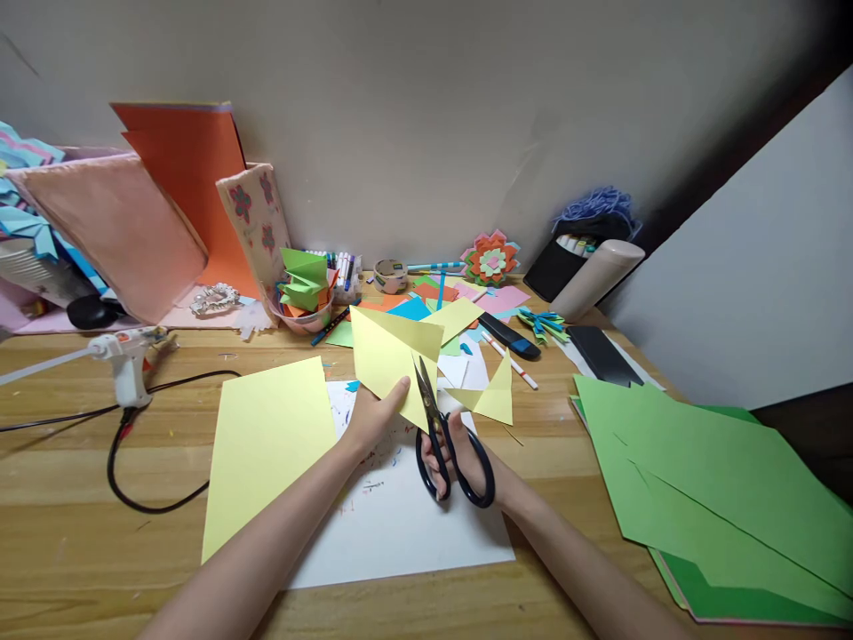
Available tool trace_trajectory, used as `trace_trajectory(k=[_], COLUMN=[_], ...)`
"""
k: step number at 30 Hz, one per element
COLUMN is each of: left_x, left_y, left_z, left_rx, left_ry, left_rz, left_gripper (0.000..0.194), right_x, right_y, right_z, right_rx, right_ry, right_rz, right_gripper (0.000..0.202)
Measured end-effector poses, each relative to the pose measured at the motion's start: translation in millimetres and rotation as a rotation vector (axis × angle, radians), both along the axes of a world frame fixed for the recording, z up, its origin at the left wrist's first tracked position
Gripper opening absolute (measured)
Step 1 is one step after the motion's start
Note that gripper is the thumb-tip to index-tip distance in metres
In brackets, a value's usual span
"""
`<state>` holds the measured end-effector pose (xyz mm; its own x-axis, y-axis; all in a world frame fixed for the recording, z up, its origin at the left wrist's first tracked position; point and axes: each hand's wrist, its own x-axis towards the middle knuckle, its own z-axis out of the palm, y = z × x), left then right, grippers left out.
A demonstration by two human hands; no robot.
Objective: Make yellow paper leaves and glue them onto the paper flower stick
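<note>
My left hand [375, 416] pinches a piece of yellow paper [383, 351] by its lower part, thumb on top, and holds it above the table. In my right hand [466, 453] is a pair of scissors [434, 418] with black handles, fingers through the loops. The blades point away from me, slightly apart, and lie at the paper's right edge. Right of the blades, a cut yellow scrap [491, 398] rests on the table. Beneath both hands lies a white sheet [406, 533] with coloured marks. A larger yellow sheet [270, 453] is left of my left hand.
A white glue gun [129, 366] with a black cord stands at left. Green sheets [706, 480] are stacked at right. Behind are a cup of paper scraps [305, 316], tape [390, 276], a layered paper flower [491, 259], a box cutter [510, 336] and a phone [603, 354].
</note>
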<state>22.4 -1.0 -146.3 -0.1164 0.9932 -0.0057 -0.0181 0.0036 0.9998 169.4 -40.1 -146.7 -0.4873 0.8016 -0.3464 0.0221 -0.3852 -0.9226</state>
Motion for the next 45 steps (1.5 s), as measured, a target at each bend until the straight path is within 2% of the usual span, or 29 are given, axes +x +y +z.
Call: trace_trajectory(k=[9,14,19,36,45], left_x=[-1.5,-2.3,-2.1,4.8,3.4], left_y=[2.1,2.5,1.2,-4.4,-2.0], left_z=[1.5,-0.5,1.0,1.6,2.2], left_rx=[0.059,0.085,0.072,0.043,0.052], left_ry=[-0.016,-0.038,-0.044,-0.029,-0.079], left_rz=[0.131,0.173,0.124,0.060,0.110], left_gripper=[0.042,0.046,0.044,0.037,0.038], right_x=[-2.7,-5.0,-8.1,-11.8,-8.8], right_y=[-7.5,-10.0,-11.0,-8.6,-9.4], right_z=[1.6,7.1,12.5,-0.7,9.2], right_rx=[0.000,0.003,0.011,-0.012,0.042], right_ry=[0.024,0.002,-0.014,-0.006,-0.029], right_rz=[0.070,0.094,0.071,-0.054,0.008], right_gripper=[0.069,0.068,0.067,0.068,0.072])
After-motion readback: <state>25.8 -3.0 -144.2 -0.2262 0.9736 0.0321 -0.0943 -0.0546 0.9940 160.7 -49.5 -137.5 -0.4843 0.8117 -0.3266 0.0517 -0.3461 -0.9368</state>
